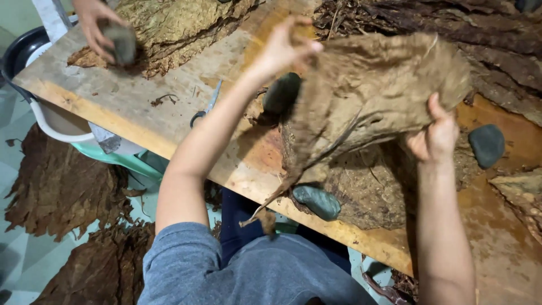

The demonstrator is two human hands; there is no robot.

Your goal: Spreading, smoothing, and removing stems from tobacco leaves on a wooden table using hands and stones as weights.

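Worn wooden planking forms the surface [152,113], stained orange-brown and scattered with leaf crumbs, with more dried leaves lying on the pale floor [34,248] below its edge. Held up above it is a large dried tobacco leaf [367,96], dull tan-brown, wrinkled and papery, with a thick midrib running down to a ragged, twisted tail that hangs past the surface edge. The left hand [282,48] pinches the leaf's upper edge, so the leaf spreads away to the right of and below that grip. The right hand [436,135] has its fingers closed on the leaf's lower right edge, the leaf rising above and to the left of that grip. Directly beneath the leaf lies a flattened stack of leaves [372,192] with smooth dark stones around it, one stone [317,201] near the surface edge. Scissors [206,110] lie under the left forearm. At top left another person's hand [99,25] grips a grey stone [120,42].
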